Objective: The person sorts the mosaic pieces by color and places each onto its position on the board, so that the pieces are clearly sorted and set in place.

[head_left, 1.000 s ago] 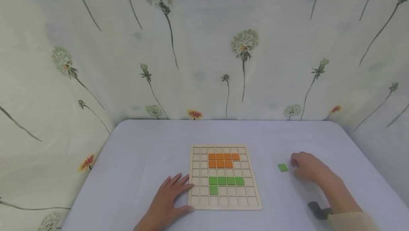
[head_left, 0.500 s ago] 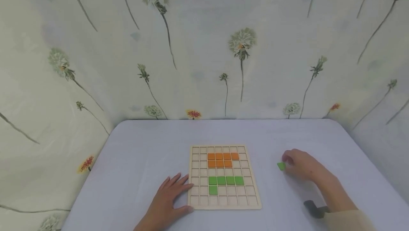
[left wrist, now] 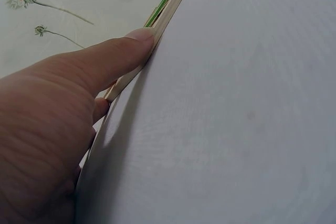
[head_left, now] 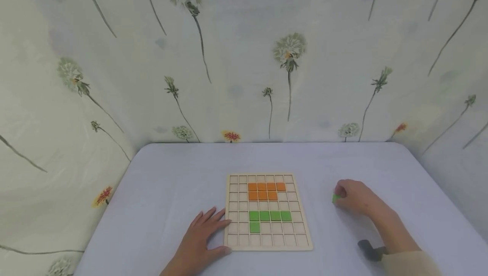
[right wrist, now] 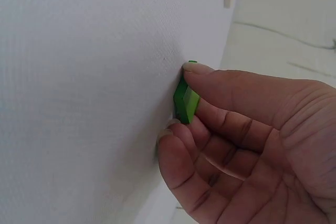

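Note:
A wooden grid board [head_left: 244, 242] lies on the table, holding two rows of orange square tiles [head_left: 262, 195] and, lower down, several green square tiles [head_left: 264, 216]. My left hand [head_left: 203, 235] rests at the board's left edge with fingers spread. In the left wrist view its thumb [left wrist: 126, 56] touches the board's side. To the right of the board, my right hand [head_left: 354, 197] pinches a loose green tile [right wrist: 186, 100] between thumb and fingertips, close to the tabletop. Part of that tile is hidden by the fingers.
A white cloth covers the table [head_left: 183, 170]. Behind it and at the sides hangs a floral curtain [head_left: 244, 55]. A dark device [head_left: 369, 250] sits at the right wrist by the cream sleeve [head_left: 409, 263].
My right hand has moved left onto the loose green tile and now pinches it. The left hand and the board have stayed in place.

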